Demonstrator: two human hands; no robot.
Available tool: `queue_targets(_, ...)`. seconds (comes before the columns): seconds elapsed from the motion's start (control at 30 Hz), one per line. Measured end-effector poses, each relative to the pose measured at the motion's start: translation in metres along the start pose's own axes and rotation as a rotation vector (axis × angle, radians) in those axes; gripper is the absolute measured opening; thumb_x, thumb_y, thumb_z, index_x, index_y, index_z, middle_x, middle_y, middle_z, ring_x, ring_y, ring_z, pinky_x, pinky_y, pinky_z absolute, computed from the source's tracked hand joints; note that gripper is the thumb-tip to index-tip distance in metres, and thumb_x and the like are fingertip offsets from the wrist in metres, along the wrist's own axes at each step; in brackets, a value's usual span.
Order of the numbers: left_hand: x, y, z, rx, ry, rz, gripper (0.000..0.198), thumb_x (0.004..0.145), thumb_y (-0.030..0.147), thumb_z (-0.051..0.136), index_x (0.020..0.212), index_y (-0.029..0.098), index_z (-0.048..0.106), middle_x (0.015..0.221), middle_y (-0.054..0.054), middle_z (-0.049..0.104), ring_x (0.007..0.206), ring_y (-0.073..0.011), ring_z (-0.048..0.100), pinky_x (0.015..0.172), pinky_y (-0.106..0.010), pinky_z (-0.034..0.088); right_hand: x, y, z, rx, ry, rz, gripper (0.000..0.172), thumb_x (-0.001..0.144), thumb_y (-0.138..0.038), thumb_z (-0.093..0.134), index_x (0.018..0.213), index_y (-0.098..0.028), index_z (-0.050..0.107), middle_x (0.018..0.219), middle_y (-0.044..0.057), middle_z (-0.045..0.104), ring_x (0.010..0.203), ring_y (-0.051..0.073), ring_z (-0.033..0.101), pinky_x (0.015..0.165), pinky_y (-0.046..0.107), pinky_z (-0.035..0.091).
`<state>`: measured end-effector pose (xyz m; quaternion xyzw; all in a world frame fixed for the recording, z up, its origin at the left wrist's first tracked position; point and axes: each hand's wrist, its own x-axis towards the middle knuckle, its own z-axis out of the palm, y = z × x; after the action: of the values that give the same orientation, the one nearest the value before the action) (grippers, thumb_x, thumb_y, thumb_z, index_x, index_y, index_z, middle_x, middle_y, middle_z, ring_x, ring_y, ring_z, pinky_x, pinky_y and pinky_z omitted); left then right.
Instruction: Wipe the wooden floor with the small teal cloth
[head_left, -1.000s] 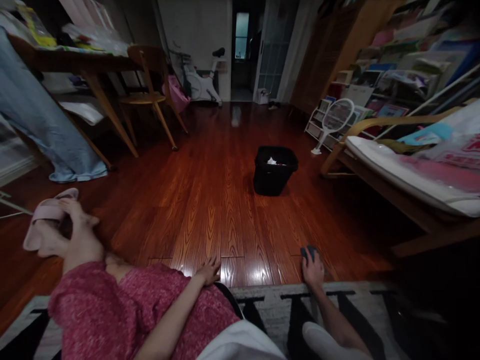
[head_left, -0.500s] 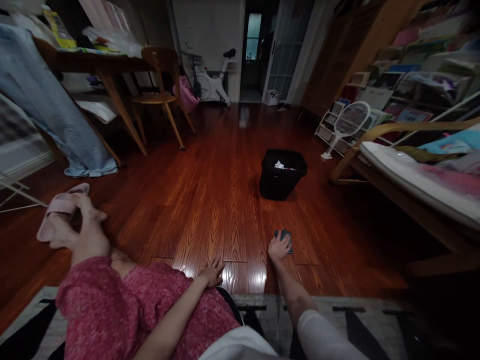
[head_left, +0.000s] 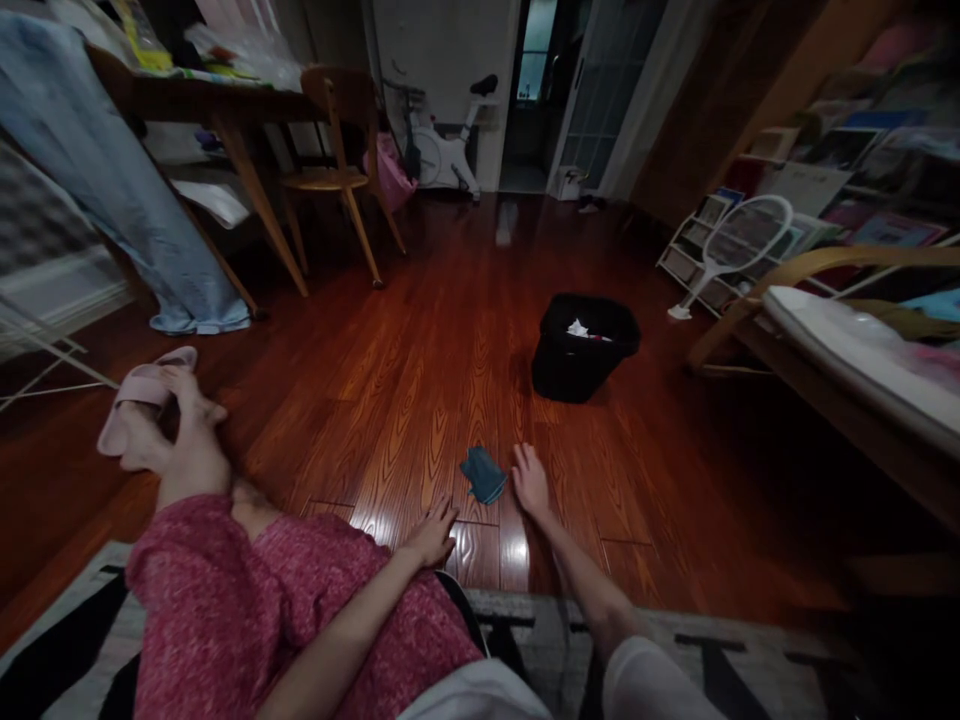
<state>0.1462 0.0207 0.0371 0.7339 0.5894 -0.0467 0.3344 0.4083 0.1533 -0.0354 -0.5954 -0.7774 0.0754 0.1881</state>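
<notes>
A dark teal cloth (head_left: 484, 475), somewhat crumpled, lies on the glossy wood floor (head_left: 420, 400) between my two hands. Just to its right is my right hand (head_left: 531, 480), fingers stretched forward and a small gap separating it from the cloth. My left hand (head_left: 433, 533) hovers near or rests by my knee, left of the cloth and closer to me, its fingers spread with nothing in them. Whether either palm touches the floor is hard to tell.
A black bin (head_left: 581, 350) with white paper inside stands ahead on the right. Pink slippers (head_left: 142, 395) are at left. A wooden chair (head_left: 337, 180) and jeans (head_left: 142, 200) stand further off. A white racket (head_left: 739, 240) leans by shelves, and a patterned rug (head_left: 675, 640) lies beneath me.
My right hand has come off the cloth and shifted left. The cloth, earlier under that hand, now lies left of it, uncovered. The camera view has turned slightly left.
</notes>
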Motion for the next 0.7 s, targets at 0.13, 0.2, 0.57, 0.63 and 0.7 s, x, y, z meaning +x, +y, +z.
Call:
queue_targets(0.13,0.02,0.019,-0.003,0.005,0.146,0.051,0.07,0.088,0.021,0.048,0.156,0.02,0.029,0.169,-0.009,0.006,0.155,-0.0237,0.004,0.124,-0.044,0.018,-0.021,0.087,-0.03,-0.128,0.073,0.281,0.061,0.1,-0.031,0.02,0.154,-0.007,0.035,0.161,0.019,0.031,0.152,0.025,0.017,0.119,0.046,0.022)
queue_targets(0.2,0.035,0.033,-0.003,0.016,0.195,0.059,0.069,0.089,0.022,0.047,0.156,0.018,0.029,0.169,-0.01,0.008,0.155,-0.0248,0.004,0.125,-0.045,0.016,-0.036,0.109,-0.034,-0.172,0.073,0.372,0.063,0.099,-0.033,0.018,0.154,-0.006,0.035,0.161,0.019,0.032,0.152,0.026,0.017,0.12,0.047,0.019)
queue_targets(0.57,0.096,0.07,0.02,0.066,0.3,-0.032,0.072,0.096,0.046,0.043,0.159,0.019,0.022,0.168,-0.01,0.007,0.155,-0.0306,-0.001,0.124,-0.057,0.006,-0.047,0.125,-0.015,-0.183,0.04,0.405,0.066,0.097,-0.038,0.02,0.158,-0.013,0.029,0.161,0.015,0.034,0.15,0.026,0.023,0.121,0.049,0.016)
queue_targets(0.63,0.101,0.061,0.019,0.114,0.301,-0.022,0.067,0.098,0.046,0.04,0.159,0.024,0.023,0.168,-0.006,0.011,0.155,-0.0288,0.001,0.124,-0.057,0.004,-0.048,0.126,-0.014,-0.186,0.037,0.407,0.066,0.097,-0.039,0.021,0.158,-0.013,0.028,0.161,0.015,0.033,0.15,0.026,0.023,0.12,0.05,0.016)
queue_targets(0.7,0.106,0.051,0.009,0.155,0.311,-0.032,0.063,0.098,0.04,0.036,0.159,0.026,0.025,0.168,-0.003,0.014,0.155,-0.0257,0.004,0.125,-0.054,0.004,-0.048,0.126,-0.014,-0.189,0.034,0.405,0.066,0.097,-0.039,0.021,0.158,-0.012,0.027,0.162,0.015,0.032,0.15,0.026,0.022,0.12,0.051,0.017)
